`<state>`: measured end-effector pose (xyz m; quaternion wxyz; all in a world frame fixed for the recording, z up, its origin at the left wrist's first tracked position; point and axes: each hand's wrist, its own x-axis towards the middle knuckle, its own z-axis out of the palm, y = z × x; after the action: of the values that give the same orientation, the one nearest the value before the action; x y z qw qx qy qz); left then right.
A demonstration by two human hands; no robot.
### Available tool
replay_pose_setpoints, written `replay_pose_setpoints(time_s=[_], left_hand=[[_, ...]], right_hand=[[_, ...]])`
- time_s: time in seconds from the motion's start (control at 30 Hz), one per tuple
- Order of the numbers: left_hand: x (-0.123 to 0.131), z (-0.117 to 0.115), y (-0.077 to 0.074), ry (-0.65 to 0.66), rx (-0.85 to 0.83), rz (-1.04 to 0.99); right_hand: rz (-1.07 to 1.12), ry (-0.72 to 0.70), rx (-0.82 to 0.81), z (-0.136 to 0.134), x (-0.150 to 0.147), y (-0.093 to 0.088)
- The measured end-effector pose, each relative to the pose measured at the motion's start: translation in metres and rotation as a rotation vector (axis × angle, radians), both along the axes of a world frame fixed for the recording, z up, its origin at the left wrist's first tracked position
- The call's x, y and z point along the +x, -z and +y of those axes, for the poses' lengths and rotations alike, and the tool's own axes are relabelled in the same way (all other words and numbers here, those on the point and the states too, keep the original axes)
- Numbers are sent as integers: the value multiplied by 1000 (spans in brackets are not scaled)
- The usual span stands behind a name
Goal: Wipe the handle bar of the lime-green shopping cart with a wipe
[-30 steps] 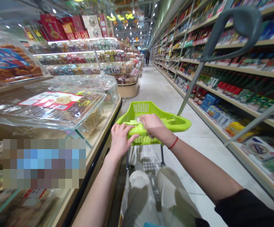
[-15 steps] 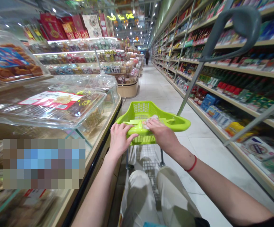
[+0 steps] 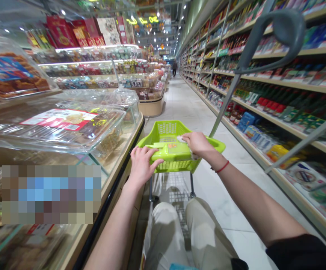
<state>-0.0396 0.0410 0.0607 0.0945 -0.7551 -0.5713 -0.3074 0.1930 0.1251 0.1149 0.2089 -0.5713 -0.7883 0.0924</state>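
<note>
A lime-green shopping basket (image 3: 167,131) on a wheeled frame stands in the aisle in front of me. My left hand (image 3: 142,165) grips the basket's near left rim, fingers curled over it. My right hand (image 3: 198,143) rests on the near right rim, closed over a small white cloth or tissue that peeks out by its fingers. A red string circles my right wrist. The cart's grey handle (image 3: 275,35) rises on its pole at the upper right.
A wooden display counter (image 3: 118,157) with clear plastic pastry boxes runs close on the left. Stocked shelves (image 3: 278,97) line the right side. The tiled aisle stretches ahead, with a person (image 3: 174,68) standing far off. My light trousers show below.
My right hand has slid from the middle of the basket's near rim to its right side, uncovering the label on the rim. My left hand has stayed in place.
</note>
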Motion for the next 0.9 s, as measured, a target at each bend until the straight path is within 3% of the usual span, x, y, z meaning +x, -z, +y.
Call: replay_pose_setpoints(time_s=[0.07, 0.17, 0.4, 0.57, 0.77, 0.9], left_hand=[[-1, 1, 1, -5, 0, 6], [-1, 3, 2, -16, -3, 13], [0, 3, 3, -21, -11, 5], [1, 3, 5, -15, 4, 10], [4, 2, 4, -16, -5, 24], [1, 2, 4, -14, -12, 27]], right_hand=[[-22, 19, -51, 7, -2, -6], [-12, 23, 8, 5, -1, 2], [191, -124, 556, -40, 25, 59], [179, -130, 774, -73, 18, 84], [82, -399, 904, -71, -30, 78], [38, -573, 898, -64, -33, 72]])
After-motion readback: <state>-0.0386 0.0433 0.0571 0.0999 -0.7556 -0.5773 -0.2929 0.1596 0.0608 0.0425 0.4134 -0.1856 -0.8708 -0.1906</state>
